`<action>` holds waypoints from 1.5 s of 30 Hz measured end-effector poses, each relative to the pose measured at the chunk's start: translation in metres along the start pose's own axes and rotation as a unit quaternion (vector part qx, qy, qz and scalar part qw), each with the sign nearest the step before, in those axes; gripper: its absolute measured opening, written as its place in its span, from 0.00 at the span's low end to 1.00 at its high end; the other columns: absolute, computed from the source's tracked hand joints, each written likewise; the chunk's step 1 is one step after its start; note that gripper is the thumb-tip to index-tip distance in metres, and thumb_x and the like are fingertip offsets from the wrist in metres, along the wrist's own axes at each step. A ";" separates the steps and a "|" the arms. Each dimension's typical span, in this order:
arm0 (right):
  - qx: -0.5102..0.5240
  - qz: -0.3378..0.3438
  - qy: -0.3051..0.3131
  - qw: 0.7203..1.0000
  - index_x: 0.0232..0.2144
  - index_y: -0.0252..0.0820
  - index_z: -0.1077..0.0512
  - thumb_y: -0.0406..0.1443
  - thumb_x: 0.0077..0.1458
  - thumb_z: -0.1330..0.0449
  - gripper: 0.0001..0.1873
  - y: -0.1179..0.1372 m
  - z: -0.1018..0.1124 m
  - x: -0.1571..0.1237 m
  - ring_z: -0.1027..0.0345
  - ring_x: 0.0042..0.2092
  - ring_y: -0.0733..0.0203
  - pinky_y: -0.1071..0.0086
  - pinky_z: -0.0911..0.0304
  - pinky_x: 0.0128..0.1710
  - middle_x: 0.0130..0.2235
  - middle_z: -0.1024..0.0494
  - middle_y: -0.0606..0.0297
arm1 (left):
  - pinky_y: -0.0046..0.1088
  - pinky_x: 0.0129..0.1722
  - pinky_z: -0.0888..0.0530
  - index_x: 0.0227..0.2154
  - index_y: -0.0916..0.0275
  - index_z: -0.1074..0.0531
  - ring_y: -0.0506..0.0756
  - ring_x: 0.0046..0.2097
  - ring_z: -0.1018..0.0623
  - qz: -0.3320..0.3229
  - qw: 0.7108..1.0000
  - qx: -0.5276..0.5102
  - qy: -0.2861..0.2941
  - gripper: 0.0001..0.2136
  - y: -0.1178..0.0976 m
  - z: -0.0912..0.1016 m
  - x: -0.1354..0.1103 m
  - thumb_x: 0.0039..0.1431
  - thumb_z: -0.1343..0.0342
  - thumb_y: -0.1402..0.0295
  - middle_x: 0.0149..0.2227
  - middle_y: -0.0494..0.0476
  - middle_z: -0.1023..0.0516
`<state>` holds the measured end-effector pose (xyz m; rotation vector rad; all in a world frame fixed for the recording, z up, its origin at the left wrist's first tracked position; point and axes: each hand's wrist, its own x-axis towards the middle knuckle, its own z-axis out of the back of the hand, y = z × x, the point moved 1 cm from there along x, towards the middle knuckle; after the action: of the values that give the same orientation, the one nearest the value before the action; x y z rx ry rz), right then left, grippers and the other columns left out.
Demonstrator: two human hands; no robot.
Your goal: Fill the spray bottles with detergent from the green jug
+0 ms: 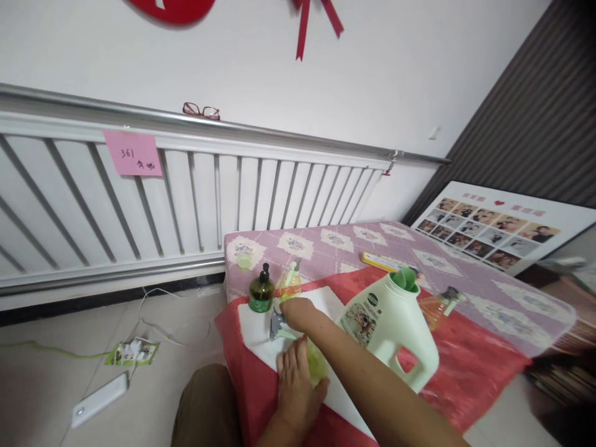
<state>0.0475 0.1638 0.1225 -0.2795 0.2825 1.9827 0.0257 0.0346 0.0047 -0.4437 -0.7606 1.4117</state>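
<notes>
My left hand (295, 380) is wrapped round a small yellow-green bottle (317, 367) that lies on a white sheet (254, 329). My right hand (298, 313) reaches across from the right, its fingers curled on the grey spray head (277, 325) at the bottle's end. Just behind the hands stand a dark green pump bottle (261, 290) and a yellow spray bottle (291, 283). A large white jug with a green cap (393, 326) stands close to my right forearm.
A red cloth (470, 366) lies over a pink patterned cover (465, 261). An orange spray bottle (437, 307) lies to the right, with a yellow box (379, 262) behind the jug and a small green cup (244, 261) at the far left corner. A radiator (186, 198) runs along the wall, and cables and a power strip (99, 400) are on the floor.
</notes>
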 end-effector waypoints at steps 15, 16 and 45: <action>0.124 -0.031 -0.341 0.932 0.47 0.46 0.29 0.39 0.61 0.49 0.15 -0.049 0.029 -0.137 0.27 0.45 0.53 0.58 0.33 0.46 0.46 0.22 0.57 | 0.48 0.62 0.43 0.62 0.65 0.50 0.64 0.62 0.36 -0.033 0.999 -0.001 -0.020 0.39 -0.003 0.011 -0.004 0.47 0.41 0.69 0.61 0.67 0.35; 0.136 -0.060 -0.388 0.910 0.46 0.45 0.29 0.41 0.61 0.51 0.15 -0.062 0.024 -0.161 0.28 0.45 0.51 0.57 0.33 0.45 0.45 0.22 0.55 | 0.48 0.62 0.43 0.62 0.65 0.50 0.64 0.62 0.35 -0.041 0.999 0.000 -0.024 0.39 -0.001 0.010 -0.005 0.47 0.41 0.69 0.61 0.68 0.34; 0.461 -0.187 -0.445 0.745 0.35 0.41 0.27 0.48 0.45 0.37 0.19 -0.154 -0.007 -0.257 0.30 0.31 0.56 0.66 0.35 0.30 0.28 0.23 0.66 | 0.48 0.61 0.45 0.62 0.67 0.50 0.64 0.59 0.33 -0.087 0.993 0.080 -0.006 0.40 -0.001 0.005 -0.011 0.48 0.41 0.60 0.58 0.69 0.32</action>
<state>0.2932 0.0049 0.1874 1.1438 0.4831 1.1714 0.0227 0.0231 0.0063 -0.2384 -0.6722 1.3016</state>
